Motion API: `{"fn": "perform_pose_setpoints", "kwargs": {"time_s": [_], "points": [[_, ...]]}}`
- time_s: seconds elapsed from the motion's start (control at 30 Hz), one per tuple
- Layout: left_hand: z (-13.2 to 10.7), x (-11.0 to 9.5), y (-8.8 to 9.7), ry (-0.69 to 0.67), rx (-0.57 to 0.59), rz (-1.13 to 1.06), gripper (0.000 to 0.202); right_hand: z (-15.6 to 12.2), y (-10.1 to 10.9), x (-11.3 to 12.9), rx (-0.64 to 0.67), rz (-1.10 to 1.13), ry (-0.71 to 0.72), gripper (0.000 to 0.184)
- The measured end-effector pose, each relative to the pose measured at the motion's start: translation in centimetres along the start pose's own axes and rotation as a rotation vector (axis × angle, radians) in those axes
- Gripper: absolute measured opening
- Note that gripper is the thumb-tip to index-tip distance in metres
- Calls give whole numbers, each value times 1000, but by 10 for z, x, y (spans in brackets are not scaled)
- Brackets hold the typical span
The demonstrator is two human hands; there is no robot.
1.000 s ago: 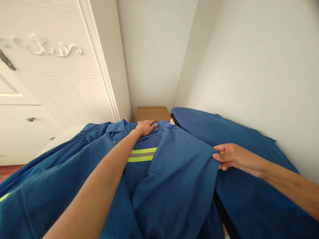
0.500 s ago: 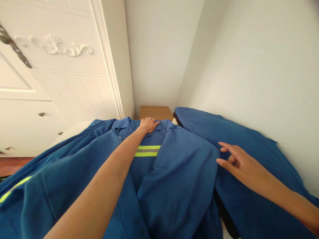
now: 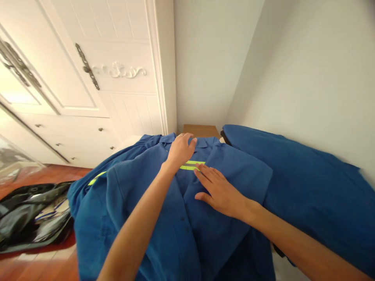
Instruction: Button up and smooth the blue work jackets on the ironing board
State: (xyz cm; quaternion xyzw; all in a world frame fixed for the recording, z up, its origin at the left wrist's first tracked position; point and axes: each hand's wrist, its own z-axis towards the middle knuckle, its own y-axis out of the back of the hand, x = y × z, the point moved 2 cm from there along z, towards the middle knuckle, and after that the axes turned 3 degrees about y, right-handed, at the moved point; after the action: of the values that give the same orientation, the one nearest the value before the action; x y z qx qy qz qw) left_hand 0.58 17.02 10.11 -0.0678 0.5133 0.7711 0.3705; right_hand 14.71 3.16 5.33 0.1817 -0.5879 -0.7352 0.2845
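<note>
A blue work jacket [image 3: 158, 218] lies spread out with its collar at the far end. A yellow and grey reflective stripe [image 3: 191, 165] shows at its neck opening. My left hand [image 3: 182, 149] is over the collar, fingers loosely bent and thumb apart, with nothing visible in it. On or just above the jacket's right front, my right hand [image 3: 219, 189] has its fingers stretched out and thumb spread. Whether either palm touches the cloth cannot be made out.
Another blue garment [image 3: 307, 175] lies at the right, against the wall [image 3: 319, 78]. White cupboards [image 3: 125, 50] stand at the left. An open black suitcase [image 3: 35, 214] with things inside is on the red-brown floor [image 3: 52, 269]. A brown wooden surface [image 3: 200, 130] is beyond the collar.
My right hand has moved left from beside the jacket to over its front, fingers straightening. My left hand has lifted slightly at the collar. The view has turned left, showing the suitcase.
</note>
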Motion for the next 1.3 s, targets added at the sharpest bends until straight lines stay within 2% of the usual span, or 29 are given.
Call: {"fn": "perform_pose_setpoints", "kwargs": {"time_s": [0.1, 0.17, 0.3, 0.4, 0.47, 0.5, 0.63, 0.7, 0.8, 0.9, 1.03, 1.17, 1.23, 1.3], "points": [[-74, 12, 25, 88, -124, -81, 35, 10, -30, 0, 157, 53, 5, 70], [-127, 23, 38, 194, -220, -92, 34, 8, -36, -2, 212, 95, 11, 72], [-215, 41, 62, 344, -379, -102, 32, 10, -27, -8, 311, 179, 3, 76], [-257, 48, 79, 399, -470, -57, 30, 27, -14, -8, 237, 173, 18, 61], [-275, 52, 86, 454, -511, -24, 32, 41, -8, -5, 140, 99, 60, 47], [-283, 54, 87, 494, -520, -21, 33, 47, -6, -4, 133, 50, 82, 44], [-312, 63, 74, 663, -505, -179, 47, 61, -5, 1, 347, -159, 123, 36], [-330, 68, 61, 734, -475, -295, 53, 63, -2, 2, 381, -234, 139, 31], [-364, 77, 43, 806, -421, -329, 58, 65, 2, 4, 320, -266, 168, 30], [-400, 90, 36, 858, -429, -179, 67, 59, 6, 12, 231, -245, 156, 30], [-434, 114, 41, 1031, -437, -8, 86, 22, 7, 36, 138, -58, 154, 28], [-438, 135, 46, 1155, -334, -2, 99, -46, -1, 73, 81, 202, 145, 28], [-430, 143, 48, 1130, -294, -19, 99, -81, -8, 88, 146, 362, 73, 28], [-420, 150, 50, 1092, -253, -81, 97, -113, -17, 99, 314, 536, -14, 27]]}}
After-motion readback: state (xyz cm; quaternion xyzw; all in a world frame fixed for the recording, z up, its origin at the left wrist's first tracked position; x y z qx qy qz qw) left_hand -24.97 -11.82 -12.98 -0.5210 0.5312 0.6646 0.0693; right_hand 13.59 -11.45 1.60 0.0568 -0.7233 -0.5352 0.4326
